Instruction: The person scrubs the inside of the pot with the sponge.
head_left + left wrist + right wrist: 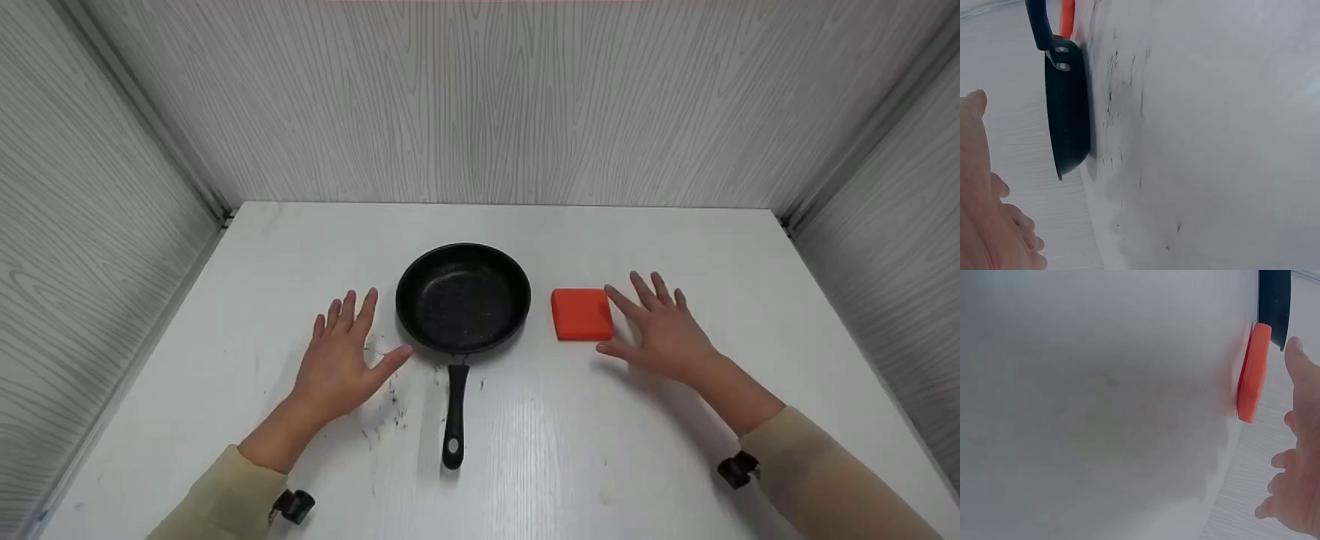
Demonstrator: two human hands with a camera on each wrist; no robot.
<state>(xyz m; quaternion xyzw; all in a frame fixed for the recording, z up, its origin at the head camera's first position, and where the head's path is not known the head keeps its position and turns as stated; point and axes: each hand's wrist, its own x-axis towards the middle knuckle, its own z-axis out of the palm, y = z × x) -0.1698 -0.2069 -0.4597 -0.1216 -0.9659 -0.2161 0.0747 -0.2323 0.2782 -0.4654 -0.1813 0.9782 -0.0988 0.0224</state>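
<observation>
A black frying pan (463, 300) rests on the white table, its handle (454, 420) pointing toward the near edge. To its right lies a flat, square, orange-red block (582, 315), seen edge-on as a thin slab (1254, 374) in the right wrist view. My left hand (341, 367) hovers left of the pan with fingers spread and nothing held. Beside the block, my right hand (664, 334) is spread too and holds nothing; its index fingertip overlaps the block's corner in the head view. The left wrist view shows the pan's side (1066, 112) beyond the left thumb.
Wood-grain panels enclose the white table (525, 465): a back wall (480, 105), a left wall (82, 247) and a right wall (892, 225). Dark scuff marks (396, 401) streak the tabletop left of the pan handle.
</observation>
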